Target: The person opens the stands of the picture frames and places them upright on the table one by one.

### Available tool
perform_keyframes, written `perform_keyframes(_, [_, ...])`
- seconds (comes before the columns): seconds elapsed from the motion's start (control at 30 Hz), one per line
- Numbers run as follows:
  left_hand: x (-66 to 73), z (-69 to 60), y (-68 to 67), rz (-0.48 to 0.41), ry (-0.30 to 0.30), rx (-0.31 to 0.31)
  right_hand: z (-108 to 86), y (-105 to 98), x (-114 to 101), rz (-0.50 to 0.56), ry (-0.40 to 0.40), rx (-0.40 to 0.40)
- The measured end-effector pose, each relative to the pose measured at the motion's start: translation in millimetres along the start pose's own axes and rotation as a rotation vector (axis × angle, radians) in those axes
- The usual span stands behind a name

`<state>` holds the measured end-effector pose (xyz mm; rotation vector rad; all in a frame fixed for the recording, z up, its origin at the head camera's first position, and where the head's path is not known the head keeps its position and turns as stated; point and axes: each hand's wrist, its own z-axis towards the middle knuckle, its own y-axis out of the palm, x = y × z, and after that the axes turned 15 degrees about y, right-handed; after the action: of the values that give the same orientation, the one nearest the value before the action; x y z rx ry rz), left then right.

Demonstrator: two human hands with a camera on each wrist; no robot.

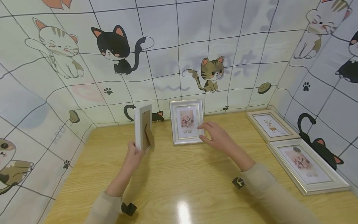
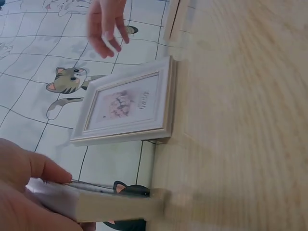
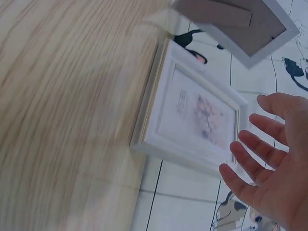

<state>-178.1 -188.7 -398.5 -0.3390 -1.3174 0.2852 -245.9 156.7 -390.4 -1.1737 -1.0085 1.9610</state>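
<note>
Jutting from left grip (image 1: 133, 159), upright picture frame (image 1: 144, 128)

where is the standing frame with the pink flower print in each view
Head: the standing frame is near the middle, by the right hand.
Left wrist: the standing frame is left of centre, turned sideways.
Right wrist: the standing frame is right of centre, also sideways.
Shared landmark: the held frame in the left hand; left in head, bottom left in left wrist, top right in right wrist.
</note>
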Motion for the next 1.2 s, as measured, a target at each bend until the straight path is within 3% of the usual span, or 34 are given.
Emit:
perform_keyframes(0.43, [-3.8, -6.9, 23.2, 0.04, 0.072, 0.042, 22.0, 33.8, -66.8, 0.042, -0.093, -0.131])
perform_keyframes(0.73, [-1.7, -12.6, 31.2, -0.002, 0.067, 0.048, 37.0, 60.5, -95.2, 0.148, -0.054, -0.202])
perform_keyframes(1.0, [-4.0, -16.8, 39.5, 0.007, 0.112, 0.008, 46.8, 75.2, -112.6, 0.207, 0.026, -0.212])
perform_keyframes(1.2, [-6.8, -21.5, 41.2, 0.073, 0.145, -0.074, 47.4, 82.3, -117.0, 0.262, 0.056, -0.228])
